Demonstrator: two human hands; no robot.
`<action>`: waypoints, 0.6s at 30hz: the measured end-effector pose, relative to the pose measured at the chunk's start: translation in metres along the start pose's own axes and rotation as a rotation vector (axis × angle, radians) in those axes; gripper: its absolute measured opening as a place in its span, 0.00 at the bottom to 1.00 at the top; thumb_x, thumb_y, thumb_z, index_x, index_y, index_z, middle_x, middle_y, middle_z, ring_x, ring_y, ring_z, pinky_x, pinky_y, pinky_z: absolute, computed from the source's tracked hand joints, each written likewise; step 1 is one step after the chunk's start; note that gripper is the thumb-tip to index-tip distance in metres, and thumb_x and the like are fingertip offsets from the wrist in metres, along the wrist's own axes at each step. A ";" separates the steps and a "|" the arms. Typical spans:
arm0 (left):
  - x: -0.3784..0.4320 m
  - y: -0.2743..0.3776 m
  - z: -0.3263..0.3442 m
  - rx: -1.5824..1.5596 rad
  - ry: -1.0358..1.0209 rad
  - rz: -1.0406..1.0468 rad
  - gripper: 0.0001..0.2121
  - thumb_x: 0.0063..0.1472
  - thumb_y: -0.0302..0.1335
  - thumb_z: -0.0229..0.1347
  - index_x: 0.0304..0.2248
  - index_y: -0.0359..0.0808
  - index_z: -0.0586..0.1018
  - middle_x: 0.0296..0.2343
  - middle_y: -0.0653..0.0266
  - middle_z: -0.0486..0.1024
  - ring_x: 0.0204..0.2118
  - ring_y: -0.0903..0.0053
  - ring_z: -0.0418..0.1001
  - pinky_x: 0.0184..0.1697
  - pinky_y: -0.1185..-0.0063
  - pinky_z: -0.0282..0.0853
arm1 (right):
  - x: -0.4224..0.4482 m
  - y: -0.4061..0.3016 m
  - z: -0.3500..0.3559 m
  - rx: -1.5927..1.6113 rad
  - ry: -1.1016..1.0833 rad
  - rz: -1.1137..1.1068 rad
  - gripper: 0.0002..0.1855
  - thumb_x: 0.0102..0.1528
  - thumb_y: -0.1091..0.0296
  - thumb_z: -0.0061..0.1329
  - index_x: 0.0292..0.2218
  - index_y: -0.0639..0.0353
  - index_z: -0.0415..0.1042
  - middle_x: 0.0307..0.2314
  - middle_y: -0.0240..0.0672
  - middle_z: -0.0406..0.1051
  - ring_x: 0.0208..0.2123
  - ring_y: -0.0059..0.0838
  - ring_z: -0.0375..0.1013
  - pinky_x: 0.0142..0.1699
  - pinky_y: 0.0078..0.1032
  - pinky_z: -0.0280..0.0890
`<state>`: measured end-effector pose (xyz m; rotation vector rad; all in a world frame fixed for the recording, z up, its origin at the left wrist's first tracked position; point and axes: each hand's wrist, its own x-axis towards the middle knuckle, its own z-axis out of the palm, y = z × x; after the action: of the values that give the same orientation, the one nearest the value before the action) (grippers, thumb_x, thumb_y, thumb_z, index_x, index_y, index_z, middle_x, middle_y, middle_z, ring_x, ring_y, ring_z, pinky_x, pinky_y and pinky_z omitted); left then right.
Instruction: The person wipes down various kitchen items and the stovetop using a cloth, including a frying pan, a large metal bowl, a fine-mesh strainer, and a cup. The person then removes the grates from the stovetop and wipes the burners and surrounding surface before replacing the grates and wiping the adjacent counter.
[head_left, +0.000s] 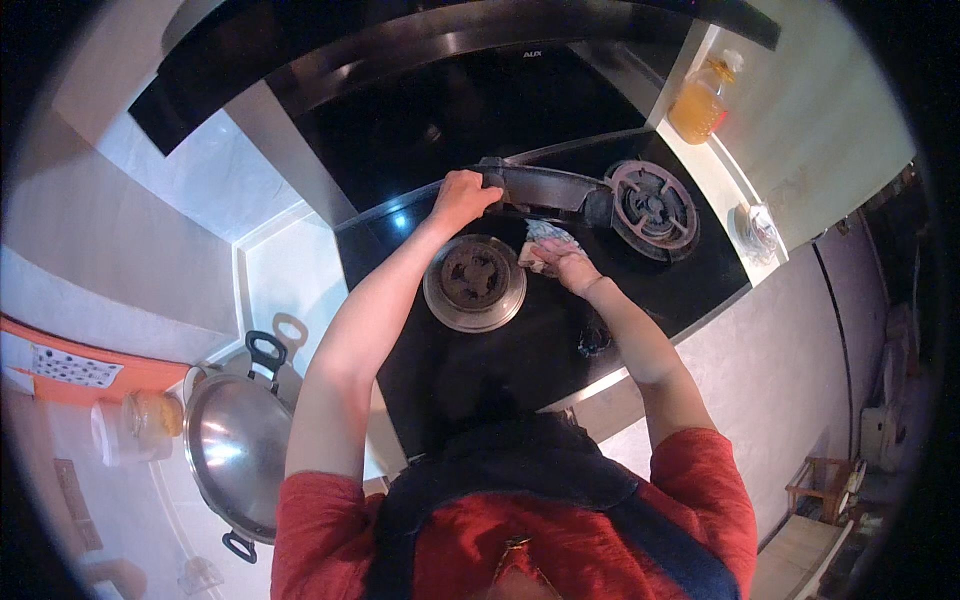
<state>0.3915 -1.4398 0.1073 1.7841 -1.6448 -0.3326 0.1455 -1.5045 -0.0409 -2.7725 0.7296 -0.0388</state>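
My left hand (463, 198) grips the end of a dark curved metal piece (551, 187), apparently a pan support. It is tilted up above the black glass cooktop (409, 375), behind the left burner. That left burner (475, 279) is bare, with its round metal drip ring showing. Just right of it, my right hand (566, 264) presses a crumpled, patterned cloth (534, 259) on the glass. The right burner (654, 208) carries a ring-shaped support with prongs, close to the far end of the lifted piece.
A range hood (465, 82) spans the back. On the right ledge stand a bottle of yellow liquid (697, 109) and a plastic-wrapped item (756, 231). A large steel wok (240, 450) with two black handles lies on the left counter, near clear containers (142, 424).
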 end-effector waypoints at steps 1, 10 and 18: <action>-0.005 -0.002 0.000 0.054 0.019 0.029 0.18 0.46 0.37 0.55 0.13 0.27 0.72 0.09 0.59 0.69 0.13 0.75 0.70 0.18 0.78 0.65 | -0.009 -0.006 -0.002 -0.015 0.021 0.016 0.30 0.48 0.77 0.35 0.53 0.42 0.54 0.53 0.33 0.49 0.55 0.35 0.49 0.58 0.28 0.44; -0.062 -0.015 -0.008 0.005 0.005 -0.087 0.17 0.47 0.37 0.53 0.15 0.28 0.73 0.12 0.50 0.69 0.18 0.63 0.71 0.24 0.72 0.66 | -0.062 -0.006 0.003 -0.104 -0.071 0.221 0.20 0.54 0.60 0.32 0.48 0.48 0.61 0.48 0.40 0.57 0.48 0.40 0.59 0.52 0.28 0.55; -0.131 -0.021 -0.004 0.033 0.157 -0.066 0.15 0.49 0.35 0.53 0.17 0.29 0.73 0.13 0.51 0.68 0.17 0.62 0.70 0.21 0.71 0.62 | -0.060 -0.001 0.020 -0.111 -0.002 0.315 0.21 0.57 0.54 0.27 0.46 0.53 0.62 0.41 0.45 0.65 0.43 0.43 0.64 0.47 0.33 0.59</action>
<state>0.3883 -1.3143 0.0637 1.8431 -1.4930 -0.1901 0.0955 -1.4693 -0.0568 -2.7225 1.1906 0.0689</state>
